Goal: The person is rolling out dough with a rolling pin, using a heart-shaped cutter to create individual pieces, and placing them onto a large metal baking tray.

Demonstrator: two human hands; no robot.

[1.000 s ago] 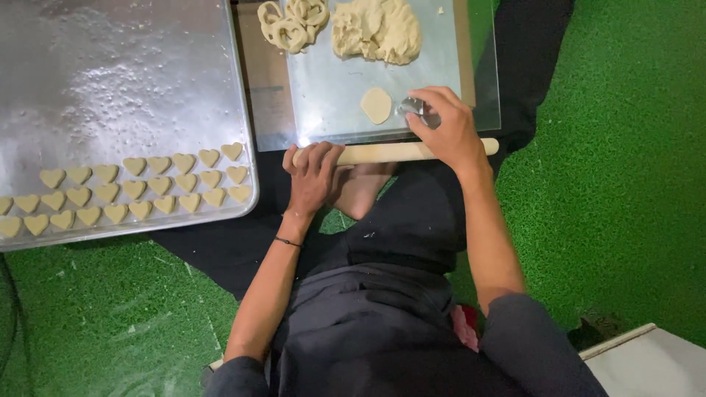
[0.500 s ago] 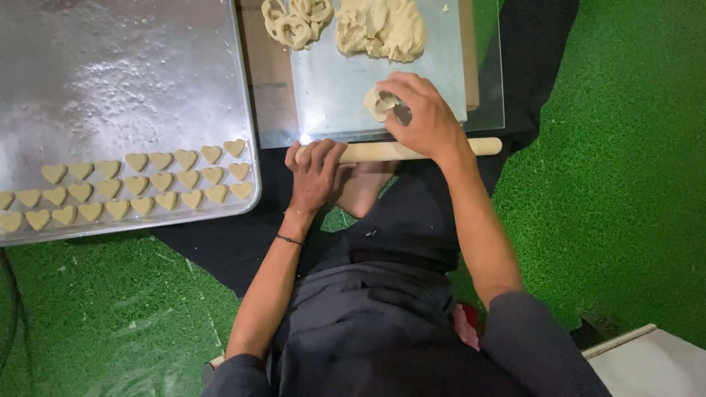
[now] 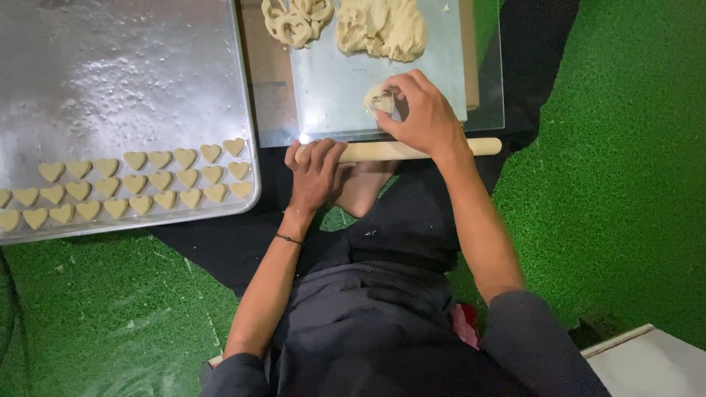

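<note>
We see our own body from above: dark charcoal top w/ sleeves pushed up past the elbows, forearms bare. Left hand (image 3: pixel 316 173) has a thin dark band around the wrist; right hand (image 3: pixel 423 117) wears nothing, no rings visible on either. Dark trousers or apron, approx. same shade as the top. A small pink-red bit of fabric shows at our right hip.

The cutter (image 3: pixel 382 102) is largely hidden under the fingers of the right hand (image 3: pixel 423 117), so its shape cannot be told. The dough lump (image 3: pixel 382 28) and the dough scraps (image 3: pixel 298 20) beside it are cut off by the top edge. The baking tray (image 3: pixel 110 88), left of the dough lump, is cropped at top and left.
</note>
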